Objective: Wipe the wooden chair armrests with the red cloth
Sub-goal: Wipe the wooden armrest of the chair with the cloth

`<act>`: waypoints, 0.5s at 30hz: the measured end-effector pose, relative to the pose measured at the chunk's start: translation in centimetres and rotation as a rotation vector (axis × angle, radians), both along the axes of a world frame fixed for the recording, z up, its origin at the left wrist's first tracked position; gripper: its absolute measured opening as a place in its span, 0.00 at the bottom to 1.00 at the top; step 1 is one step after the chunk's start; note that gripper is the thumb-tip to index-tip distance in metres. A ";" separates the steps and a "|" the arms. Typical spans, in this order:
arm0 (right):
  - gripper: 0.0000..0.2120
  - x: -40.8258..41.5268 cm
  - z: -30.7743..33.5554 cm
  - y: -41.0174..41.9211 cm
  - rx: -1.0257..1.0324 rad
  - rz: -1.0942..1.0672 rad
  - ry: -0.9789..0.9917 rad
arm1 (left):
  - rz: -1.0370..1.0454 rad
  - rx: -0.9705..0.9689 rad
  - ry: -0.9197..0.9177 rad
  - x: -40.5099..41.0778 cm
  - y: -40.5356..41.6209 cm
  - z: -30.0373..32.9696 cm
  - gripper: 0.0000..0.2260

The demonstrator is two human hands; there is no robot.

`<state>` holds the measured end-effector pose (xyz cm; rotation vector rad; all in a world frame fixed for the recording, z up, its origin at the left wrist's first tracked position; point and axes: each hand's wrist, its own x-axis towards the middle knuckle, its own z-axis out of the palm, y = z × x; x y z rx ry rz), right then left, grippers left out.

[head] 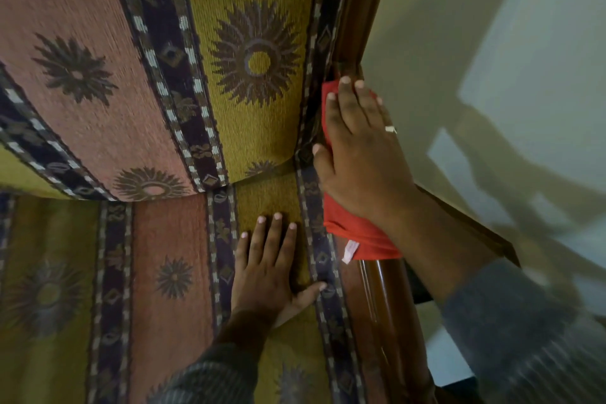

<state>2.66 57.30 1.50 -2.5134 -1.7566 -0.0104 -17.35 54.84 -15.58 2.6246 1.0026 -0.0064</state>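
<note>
The red cloth point(360, 239) lies over the glossy brown wooden armrest point(383, 298) on the chair's right side, a white tag hanging from its near edge. My right hand point(357, 151) presses flat on the cloth, fingers spread and pointing toward the wooden back post point(357, 10); a ring shows on one finger. My left hand point(272, 269) rests flat with fingers apart on the patterned seat cushion point(157, 272), just left of the armrest, holding nothing. The far part of the armrest is hidden under cloth and hand.
The upholstered backrest point(164, 59) with sunburst patterns in pink, yellow and dark stripes fills the upper left. To the right of the armrest lies pale floor point(492, 92) with shadows of a chair and arms.
</note>
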 end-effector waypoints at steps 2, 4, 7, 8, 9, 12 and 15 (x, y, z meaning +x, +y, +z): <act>0.35 -0.7 0.0 -1.5 -0.020 0.030 0.017 | 0.000 0.000 -0.007 -0.1 0.1 -0.1 0.49; 0.35 -1.0 0.0 -2.4 -0.043 0.026 0.022 | 0.002 0.009 -0.022 0.0 0.0 -0.3 0.49; 0.34 -0.8 0.0 -1.8 -0.047 0.001 -0.008 | 0.008 0.023 -0.020 0.1 0.1 -0.3 0.49; 0.33 -0.8 0.0 -1.4 -0.048 -0.002 -0.014 | 0.008 0.023 -0.011 0.1 0.2 -0.2 0.48; 0.33 -0.9 -0.1 -1.3 -0.049 -0.002 -0.017 | 0.009 0.022 -0.005 0.1 0.2 -0.3 0.48; 0.32 -1.6 -0.3 -3.0 -0.053 -0.015 -0.019 | 0.008 0.028 0.010 0.1 0.0 -0.2 0.47; 0.32 -3.9 -0.2 -7.3 -0.074 -0.020 -0.005 | 0.001 0.036 0.011 0.0 -0.2 0.5 0.46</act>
